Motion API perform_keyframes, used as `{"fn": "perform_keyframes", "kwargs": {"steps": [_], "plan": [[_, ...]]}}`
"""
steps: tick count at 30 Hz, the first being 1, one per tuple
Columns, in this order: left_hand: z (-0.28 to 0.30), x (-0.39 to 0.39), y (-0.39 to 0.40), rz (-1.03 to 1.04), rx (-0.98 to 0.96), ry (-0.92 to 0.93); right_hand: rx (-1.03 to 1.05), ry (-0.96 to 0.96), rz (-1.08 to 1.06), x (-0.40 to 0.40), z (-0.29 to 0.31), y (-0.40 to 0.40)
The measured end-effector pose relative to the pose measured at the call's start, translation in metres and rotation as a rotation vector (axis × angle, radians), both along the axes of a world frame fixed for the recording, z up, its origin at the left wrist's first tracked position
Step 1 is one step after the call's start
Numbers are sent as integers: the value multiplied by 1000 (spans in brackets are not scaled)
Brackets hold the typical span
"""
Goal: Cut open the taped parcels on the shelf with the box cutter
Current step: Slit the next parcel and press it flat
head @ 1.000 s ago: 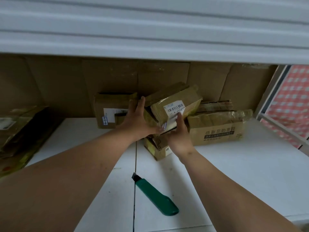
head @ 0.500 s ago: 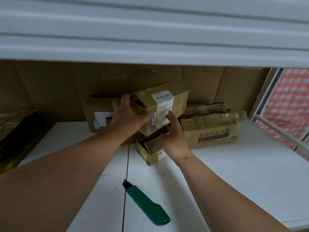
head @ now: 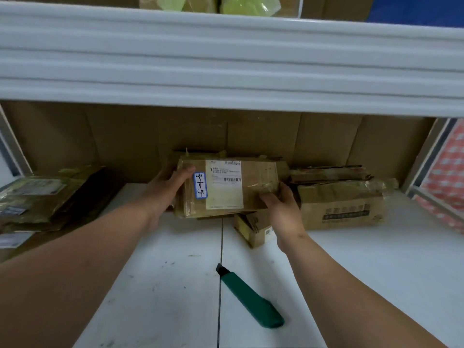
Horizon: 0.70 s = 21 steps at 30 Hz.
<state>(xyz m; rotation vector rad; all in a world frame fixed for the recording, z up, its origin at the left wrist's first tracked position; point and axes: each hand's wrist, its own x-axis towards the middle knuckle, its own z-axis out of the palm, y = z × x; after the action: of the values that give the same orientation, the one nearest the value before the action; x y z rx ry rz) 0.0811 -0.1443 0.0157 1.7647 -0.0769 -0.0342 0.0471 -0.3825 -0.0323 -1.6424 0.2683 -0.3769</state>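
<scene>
A taped brown parcel [head: 253, 189] with a white shipping label and a blue-edged tag reading 3-1-5 is held tilted toward me above the white shelf [head: 160, 285]. My left hand [head: 167, 187] grips its left end and my right hand [head: 281, 209] grips its lower right corner. The green box cutter [head: 251, 298] lies loose on the shelf in front, between my forearms, blade end pointing to the back left. A small opened carton [head: 253, 228] sits under the held parcel. A larger taped parcel [head: 341, 204] with printed writing stands to the right.
Dark taped parcels [head: 45, 197] are piled at the shelf's left. Cardboard sheets [head: 251, 136] line the back wall. The upper shelf's white edge [head: 226, 59] hangs low overhead. A metal frame and red checked cloth [head: 447, 177] bound the right side.
The small labelled box that both hands held is gone from them. They now hold the flatter parcel tagged 3-1-5, turned label-up toward me. The cutter has not moved.
</scene>
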Motion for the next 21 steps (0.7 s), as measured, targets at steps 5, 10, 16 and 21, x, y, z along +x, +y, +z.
{"fn": "perform_keyframes", "kwargs": {"steps": [5, 10, 16, 21], "plan": [[-7, -14, 46, -2, -76, 82, 50, -63, 43, -18, 1, 34], [-13, -25, 90, -113, -175, 92, 41, -35, 54, -34, 2, 61], [-23, -40, 153, -21, -38, -43, -103, 49, 182, -49, 3, 112], [-35, -52, 195, 50, 491, -367, -9, 157, 238, -64, -4, 147]]}}
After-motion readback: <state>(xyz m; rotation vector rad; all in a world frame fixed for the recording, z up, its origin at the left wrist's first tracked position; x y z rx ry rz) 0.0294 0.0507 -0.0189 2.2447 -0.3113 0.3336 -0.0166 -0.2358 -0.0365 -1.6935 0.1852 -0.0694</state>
